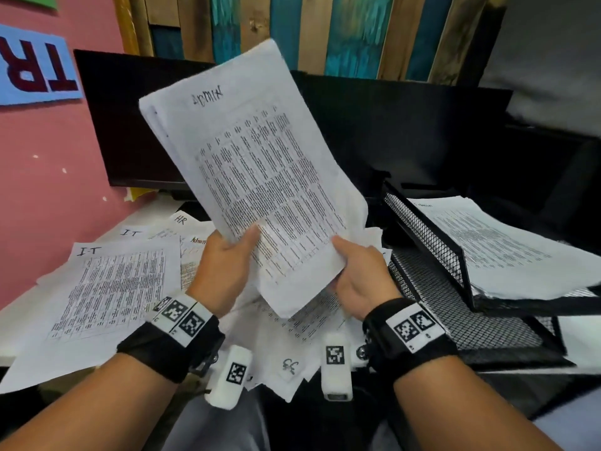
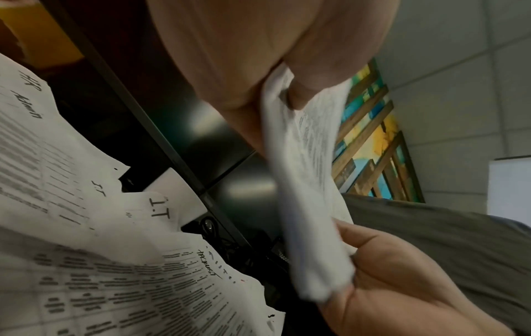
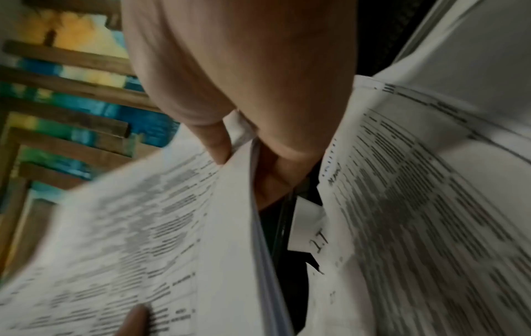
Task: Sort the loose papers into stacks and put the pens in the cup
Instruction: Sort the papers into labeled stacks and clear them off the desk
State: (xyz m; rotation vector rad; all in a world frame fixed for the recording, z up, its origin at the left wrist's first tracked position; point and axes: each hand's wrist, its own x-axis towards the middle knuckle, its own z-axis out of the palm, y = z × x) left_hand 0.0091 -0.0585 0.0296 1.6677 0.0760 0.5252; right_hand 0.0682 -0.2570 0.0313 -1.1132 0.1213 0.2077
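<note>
A sheaf of printed sheets headed "Admin" (image 1: 257,177) is held up above the desk, tilted back. My left hand (image 1: 227,255) pinches its lower left edge, thumb on the front. My right hand (image 1: 354,271) grips the lower right edge. Seen from the left wrist, the sheaf (image 2: 310,181) shows edge-on, with my left hand (image 2: 276,86) pinching it above and my right hand (image 2: 402,284) holding it below. In the right wrist view my right hand (image 3: 241,136) clamps the sheaf (image 3: 143,238). Loose sheets marked "I.T" (image 1: 110,288) and "HR" (image 1: 180,219) lie on the desk. No pens or cup are visible.
A black mesh paper tray (image 1: 432,236) stands at the right, with a stack of "Admin" sheets (image 1: 497,245) on its upper tier. A dark monitor (image 1: 136,125) stands behind the papers, against a pink wall (image 1: 48,190). More sheets (image 1: 292,353) overhang the desk's front edge.
</note>
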